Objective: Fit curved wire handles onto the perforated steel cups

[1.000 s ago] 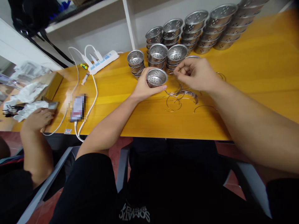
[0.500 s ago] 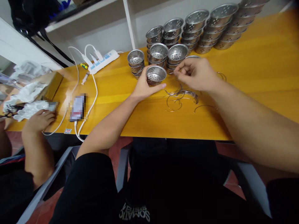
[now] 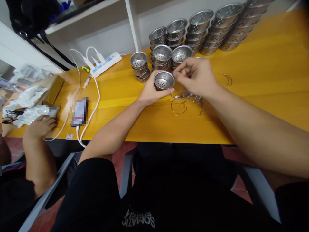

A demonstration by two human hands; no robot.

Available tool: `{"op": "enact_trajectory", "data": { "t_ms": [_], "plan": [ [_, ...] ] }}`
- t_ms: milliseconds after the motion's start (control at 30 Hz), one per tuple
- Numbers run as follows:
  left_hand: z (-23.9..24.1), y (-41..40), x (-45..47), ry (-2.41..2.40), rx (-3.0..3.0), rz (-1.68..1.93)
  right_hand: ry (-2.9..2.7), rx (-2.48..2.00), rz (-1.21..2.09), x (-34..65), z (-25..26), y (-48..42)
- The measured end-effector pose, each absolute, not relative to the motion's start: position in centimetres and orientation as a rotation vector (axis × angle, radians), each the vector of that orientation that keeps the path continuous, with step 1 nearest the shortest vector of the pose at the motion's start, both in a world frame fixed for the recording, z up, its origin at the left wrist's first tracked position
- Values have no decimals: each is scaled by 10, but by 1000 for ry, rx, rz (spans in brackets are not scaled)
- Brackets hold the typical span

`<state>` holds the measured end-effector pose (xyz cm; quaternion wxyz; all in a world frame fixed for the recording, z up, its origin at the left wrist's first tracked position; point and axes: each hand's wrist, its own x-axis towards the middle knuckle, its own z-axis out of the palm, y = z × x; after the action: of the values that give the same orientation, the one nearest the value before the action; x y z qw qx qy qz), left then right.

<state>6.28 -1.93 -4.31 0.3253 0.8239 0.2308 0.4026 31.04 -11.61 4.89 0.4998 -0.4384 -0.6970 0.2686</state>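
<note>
My left hand (image 3: 152,88) is wrapped round a small perforated metal strainer cup (image 3: 164,80), tilted so its open top faces me. Fingers hide its far left side; the thumb presses along the lower edge. At the cup's right rim, my right hand (image 3: 194,75) pinches a thin metal wire (image 3: 172,73) between thumb and forefinger. Most of that wire is hidden by the fingers. Below my right hand lies a loose pile of curved wires (image 3: 190,99) on the table.
Behind my hands stand several stacks of perforated metal cups (image 3: 201,19), with a shorter stack (image 3: 138,61) at left. Farther left are a power strip (image 3: 106,64), a cabled phone (image 3: 79,112) and a syringe (image 3: 87,81). A co-worker's hand (image 3: 42,127) rests near plastic bags (image 3: 31,95).
My right hand has moved left and the cup slightly right, so the pinching fingers now meet the cup's rim. My left hand keeps its hold.
</note>
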Motion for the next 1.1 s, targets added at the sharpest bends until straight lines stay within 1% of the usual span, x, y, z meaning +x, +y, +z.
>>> {"op": "enact_trajectory", "data": {
  "t_ms": [367, 567, 700, 867, 1100],
  "plan": [
    [-34, -42, 71, 638, 2181, 992, -1662, -1140, 623, 305, 43, -116],
    [-32, -46, 71, 660, 2148, 1022, -1623, -1094, 697, 302, 40, -117],
    [-26, -47, 67, 697, 2148, 976, -1637, -1072, 712, 301, 48, -119],
    [-33, -27, 56, 582, 2111, 973, -1787, -939, 918, 314, 66, -127],
    [-43, -20, 57, 524, 2171, 1003, -1707, -935, 1061, 314, 70, -132]
  ]
}}
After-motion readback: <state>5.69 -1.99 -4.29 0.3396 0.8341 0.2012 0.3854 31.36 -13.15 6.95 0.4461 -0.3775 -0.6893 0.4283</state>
